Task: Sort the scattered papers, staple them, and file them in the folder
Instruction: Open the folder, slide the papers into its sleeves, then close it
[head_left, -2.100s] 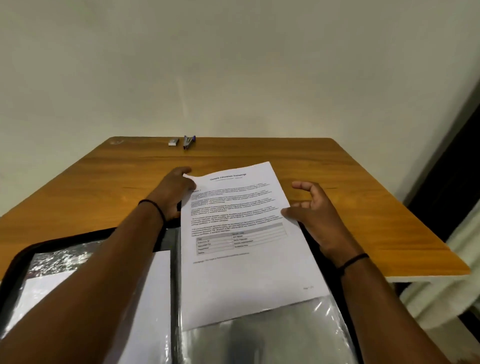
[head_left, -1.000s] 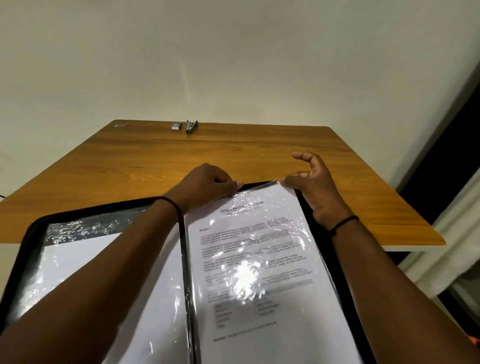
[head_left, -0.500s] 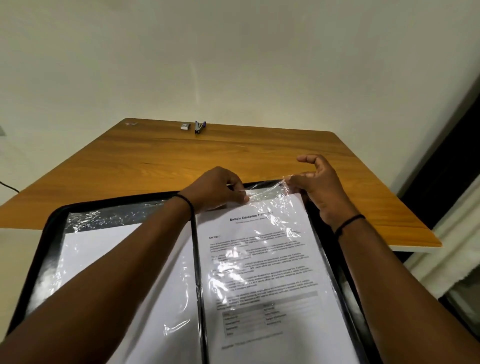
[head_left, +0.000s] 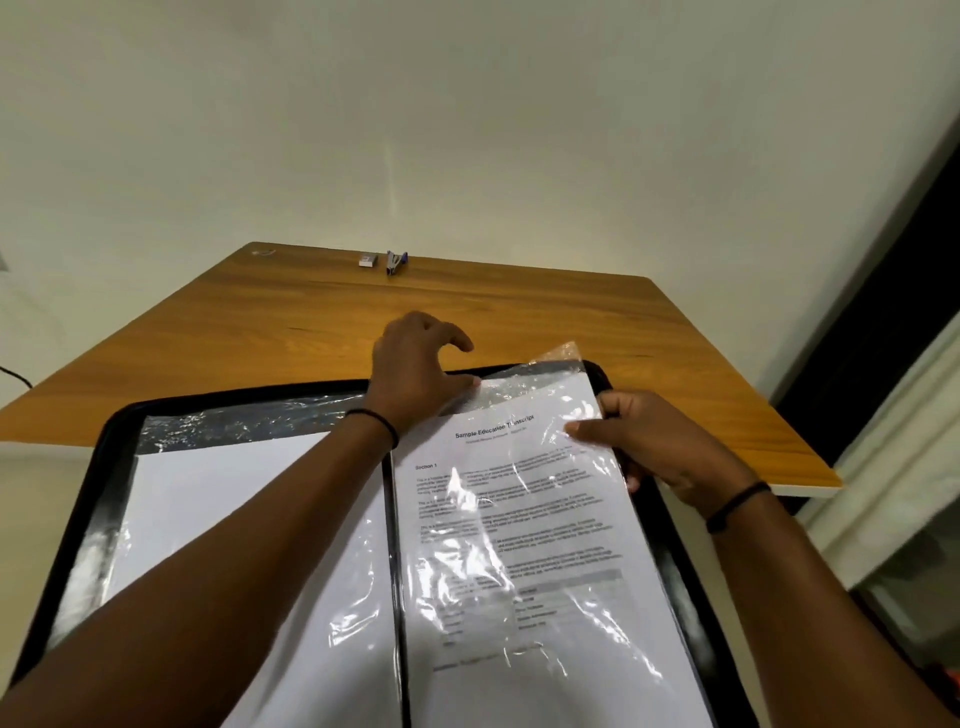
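A black folder (head_left: 98, 462) lies open across the table's near edge, with clear plastic sleeves on both sides. A printed sheet headed "Sample Education Transcript" (head_left: 519, 530) sits inside the right sleeve (head_left: 561, 358). My left hand (head_left: 415, 364) rests on the sleeve's top left corner, fingers spread. My right hand (head_left: 644, 441) pinches the sleeve's right edge with the sheet in it, thumb on top. A blank white sheet (head_left: 208, 509) fills the left sleeve, partly hidden by my left forearm.
The wooden table (head_left: 519, 312) stands against a pale wall. At its far edge lie a small blue stapler (head_left: 396, 261) and a small staple box (head_left: 367, 260). A dark opening and a light curtain are at the right.
The sheet went from lying on top of the folder to inside the right sleeve. My right hand has moved from the sleeve's top corner down to its right edge; my left fingers have spread.
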